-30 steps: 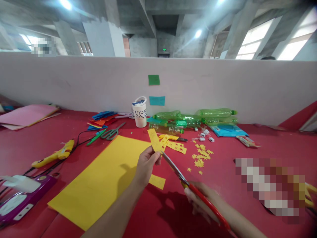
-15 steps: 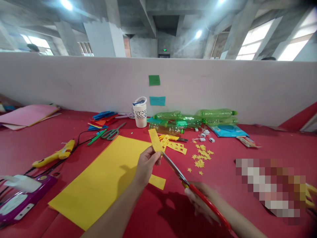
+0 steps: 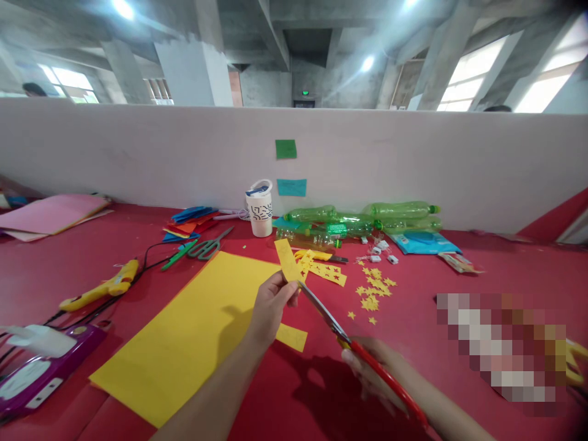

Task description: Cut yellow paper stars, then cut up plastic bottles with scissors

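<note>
Mid-cut: my left hand (image 3: 271,304) pinches the yellow strip (image 3: 287,260), right hand (image 3: 374,367) grips the red scissors (image 3: 349,343), blades at its base. Next: steady squeeze.

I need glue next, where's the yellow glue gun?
The yellow glue gun lies left on the red table, beside the yellow sheet, ahead of the purple case.

A narrow yellow paper strip (image 3: 287,260) stands tilted upright above the red table. Red-handled steel scissors (image 3: 342,335) point their blades at its lower end, nearly shut.
</note>
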The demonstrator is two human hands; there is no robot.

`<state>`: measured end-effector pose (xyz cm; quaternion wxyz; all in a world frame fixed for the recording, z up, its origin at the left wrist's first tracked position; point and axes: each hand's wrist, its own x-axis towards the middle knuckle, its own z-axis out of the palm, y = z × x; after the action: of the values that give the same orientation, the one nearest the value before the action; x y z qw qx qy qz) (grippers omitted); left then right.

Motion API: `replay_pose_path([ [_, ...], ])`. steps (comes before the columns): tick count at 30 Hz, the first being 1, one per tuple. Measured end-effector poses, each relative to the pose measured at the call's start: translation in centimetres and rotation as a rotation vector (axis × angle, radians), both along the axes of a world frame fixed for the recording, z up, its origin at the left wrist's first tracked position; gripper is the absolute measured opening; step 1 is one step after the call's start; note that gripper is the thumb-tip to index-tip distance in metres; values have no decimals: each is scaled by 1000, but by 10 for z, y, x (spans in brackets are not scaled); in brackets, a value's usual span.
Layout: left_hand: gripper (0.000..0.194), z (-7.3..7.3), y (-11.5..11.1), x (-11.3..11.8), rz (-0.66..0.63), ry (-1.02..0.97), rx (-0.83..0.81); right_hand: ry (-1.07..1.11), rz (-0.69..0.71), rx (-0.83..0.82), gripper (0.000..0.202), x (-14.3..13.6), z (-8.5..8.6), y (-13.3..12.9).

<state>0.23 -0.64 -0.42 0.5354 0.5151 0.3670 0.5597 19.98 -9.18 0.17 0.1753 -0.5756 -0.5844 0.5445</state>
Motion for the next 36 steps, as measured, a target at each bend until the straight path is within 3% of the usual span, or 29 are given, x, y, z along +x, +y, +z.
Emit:
replay_pose_path([
  [10,11,-4,0,1,-3,-57,-6,9,-22,-20,50,0,2,0],
  [16,25,-6,-4,4,-8,-4,-28,89,6,0,53,-2,7,-1],
  [24,24,-8,-6,7,-21,-9,-44,104,-8,-42,54,-2,11,-3],
  [36,23,-9,-5,8,-14,-18,-64,42,-62,-11,59,-7,2,-2],
])
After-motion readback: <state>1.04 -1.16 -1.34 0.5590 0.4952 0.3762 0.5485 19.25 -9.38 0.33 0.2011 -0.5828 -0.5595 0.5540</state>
